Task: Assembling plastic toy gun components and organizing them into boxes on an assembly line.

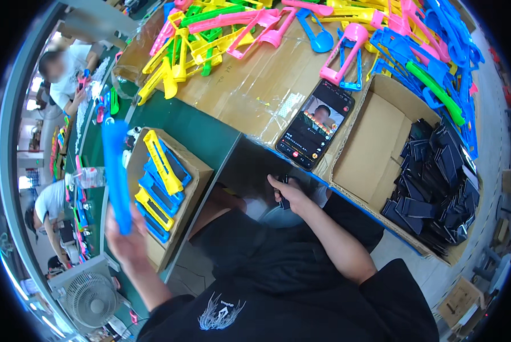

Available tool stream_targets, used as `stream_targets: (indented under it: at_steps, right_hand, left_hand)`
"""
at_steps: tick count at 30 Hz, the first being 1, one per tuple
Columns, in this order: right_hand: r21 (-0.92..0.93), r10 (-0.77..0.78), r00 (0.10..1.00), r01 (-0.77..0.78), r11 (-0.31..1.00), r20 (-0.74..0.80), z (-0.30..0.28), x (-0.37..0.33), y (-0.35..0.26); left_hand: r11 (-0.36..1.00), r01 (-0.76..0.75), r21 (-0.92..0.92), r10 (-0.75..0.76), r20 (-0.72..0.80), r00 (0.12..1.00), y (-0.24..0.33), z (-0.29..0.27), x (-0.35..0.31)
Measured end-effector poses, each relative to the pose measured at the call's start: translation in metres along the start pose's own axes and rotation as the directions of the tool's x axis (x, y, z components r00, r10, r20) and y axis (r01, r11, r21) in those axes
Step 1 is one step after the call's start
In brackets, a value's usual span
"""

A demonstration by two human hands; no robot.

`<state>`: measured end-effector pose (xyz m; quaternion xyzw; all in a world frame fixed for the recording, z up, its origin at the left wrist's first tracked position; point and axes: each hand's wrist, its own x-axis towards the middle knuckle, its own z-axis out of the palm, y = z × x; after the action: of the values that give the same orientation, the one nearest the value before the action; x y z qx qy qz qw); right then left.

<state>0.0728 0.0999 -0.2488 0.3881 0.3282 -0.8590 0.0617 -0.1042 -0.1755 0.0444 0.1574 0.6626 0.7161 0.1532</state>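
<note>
My left hand [127,242] is closed around a long blue plastic part [117,171], held up at the left and smeared by motion. Beside it stands a small cardboard box [197,165] with yellow parts [163,162] and blue parts [158,191] laid in a row, some with dark strips in them. Near my lap, below the table edge, my right hand [295,195] pinches a small black flat piece [284,198], partly hidden by the fingers. Many similar black pieces [432,182] lie heaped in an open cardboard box [369,131] at the right.
A phone [315,125] with a lit screen lies on the cardboard-covered surface [238,97]. Behind it are piled pink, yellow, green and blue plastic parts [210,40]. A fan [90,296] stands at the lower left; two people [70,74] work beyond the green table [201,125].
</note>
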Motion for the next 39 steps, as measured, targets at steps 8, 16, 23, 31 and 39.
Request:
stream_targets:
  at_steps: [8,16,23,31,39]
  right_hand:
    - [0.055,0.0,0.999,0.002,0.998,-0.038,-0.006,0.006,0.005]
    - [0.051,-0.082,0.996,0.084,0.995,-0.04,-0.004,-0.012,-0.012]
    - [0.1,-0.226,0.974,0.223,0.97,0.017,-0.009,-0.02,-0.018]
    - [-0.259,-0.388,0.922,0.376,0.89,0.007,-0.004,-0.029,-0.018]
    - [-0.372,-0.4,0.906,0.326,0.869,-0.141,0.006,-0.035,-0.017]
  left_hand:
    - [0.592,0.566,-0.574,-0.208,0.569,0.795,-0.111,0.103,-0.082]
    - [0.669,0.676,-0.309,-0.347,0.674,0.652,-0.175,0.124,-0.065]
    - [0.57,0.804,-0.17,-0.625,0.546,0.558,-0.23,0.125,-0.05]
    - [0.817,0.567,0.109,-0.553,0.429,0.714,-0.269,0.145,-0.036]
    - [0.957,0.271,0.107,-0.291,0.339,0.894,-0.308,0.156,-0.038]
